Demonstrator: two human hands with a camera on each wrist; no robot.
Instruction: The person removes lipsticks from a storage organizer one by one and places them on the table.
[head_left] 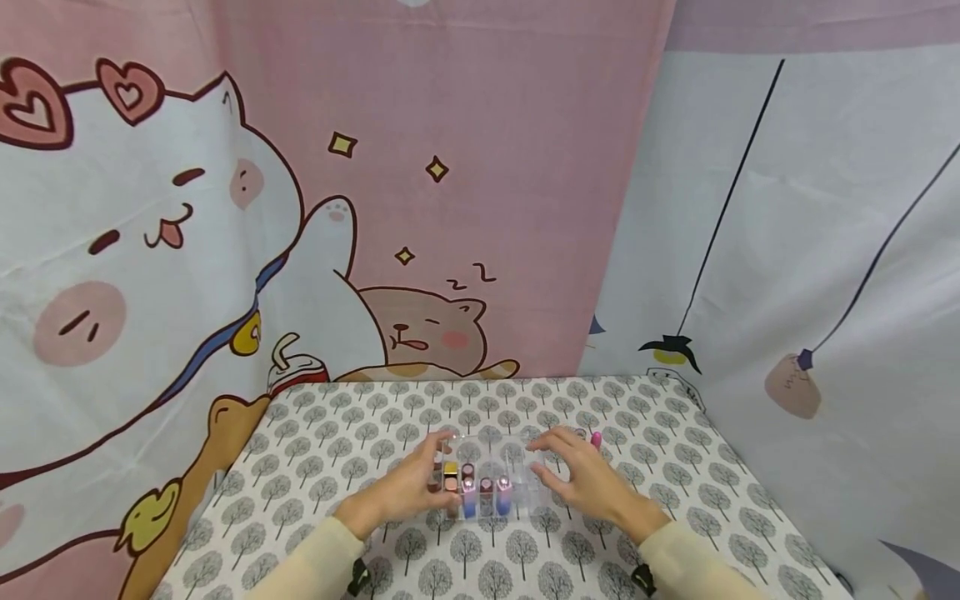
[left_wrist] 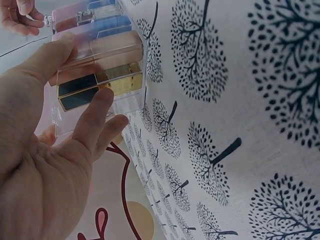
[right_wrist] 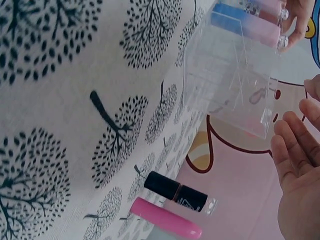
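Note:
A clear plastic lipstick organizer [head_left: 534, 497] stands on the tree-print cloth, with several lipsticks in its left and middle compartments. Among them are a black-and-gold lipstick [left_wrist: 80, 92] and pink-to-blue tubes [right_wrist: 245, 22]. My left hand [head_left: 408, 483] grips the organizer's left side, thumb at the front corner and fingers along the side and back. On the other side, my right hand [head_left: 588, 473] is held beside the organizer's right end, fingers loosely bent and nothing in them. The compartments at that end hold no lipstick in the right wrist view.
Beyond the right hand, a black tube [right_wrist: 175, 191] with a clear end and a bright pink tube [right_wrist: 167, 218] stand on the cloth [head_left: 330, 467]. A pink cartoon curtain [head_left: 510, 167] hangs behind the table, and a pale one [head_left: 750, 250] on the right.

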